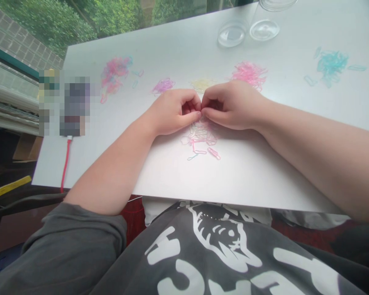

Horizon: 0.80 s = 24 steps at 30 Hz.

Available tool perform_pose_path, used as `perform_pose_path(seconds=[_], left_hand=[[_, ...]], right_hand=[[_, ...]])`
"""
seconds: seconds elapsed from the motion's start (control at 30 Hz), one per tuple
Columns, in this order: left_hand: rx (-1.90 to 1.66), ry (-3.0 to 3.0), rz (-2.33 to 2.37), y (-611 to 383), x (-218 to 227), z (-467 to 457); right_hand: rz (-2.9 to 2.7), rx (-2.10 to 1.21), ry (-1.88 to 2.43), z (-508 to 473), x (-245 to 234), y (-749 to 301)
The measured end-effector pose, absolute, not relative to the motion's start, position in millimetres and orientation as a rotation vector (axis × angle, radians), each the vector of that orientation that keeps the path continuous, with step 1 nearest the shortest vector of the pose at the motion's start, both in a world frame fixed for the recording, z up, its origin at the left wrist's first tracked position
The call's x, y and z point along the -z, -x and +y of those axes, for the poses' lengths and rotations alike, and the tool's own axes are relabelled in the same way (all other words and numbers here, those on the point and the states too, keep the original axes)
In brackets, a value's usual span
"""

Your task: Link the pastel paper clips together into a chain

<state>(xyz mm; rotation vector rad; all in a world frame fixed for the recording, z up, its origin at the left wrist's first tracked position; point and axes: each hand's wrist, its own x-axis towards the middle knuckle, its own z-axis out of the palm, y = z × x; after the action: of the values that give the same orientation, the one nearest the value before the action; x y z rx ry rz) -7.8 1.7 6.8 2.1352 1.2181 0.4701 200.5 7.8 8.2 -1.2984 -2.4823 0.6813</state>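
My left hand (175, 110) and my right hand (235, 104) meet at the fingertips over the white table (166, 172). Each has thumb and forefinger pinched together, and whatever lies between them is too small and covered to make out. Directly under the fingertips is a loose heap of pink and pale paper clips (202, 135). A pink clip (214, 153) and a bluish clip (196, 156) lie at its near edge. Just beyond my hands are a yellow clip pile (202, 85), partly covered, a purple pile (163, 85) and a pink pile (250, 74).
A mixed-colour pile of clips (115, 76) lies at the far left, a turquoise pile (332, 65) at the right. Clear round containers or lids (232, 35) stand at the back. A blurred-out device (75, 108) with a red cable (66, 164) rests near the left edge.
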Motion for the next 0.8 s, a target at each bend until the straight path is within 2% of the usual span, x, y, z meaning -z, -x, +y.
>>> perform_pose_path(seconds=[0.8], left_hand=[[-0.487,-2.149,1.19,8.2,-5.6,2.8]], right_hand=[[-2.536,-0.691,1.273,10.5,-8.3,-201.8]])
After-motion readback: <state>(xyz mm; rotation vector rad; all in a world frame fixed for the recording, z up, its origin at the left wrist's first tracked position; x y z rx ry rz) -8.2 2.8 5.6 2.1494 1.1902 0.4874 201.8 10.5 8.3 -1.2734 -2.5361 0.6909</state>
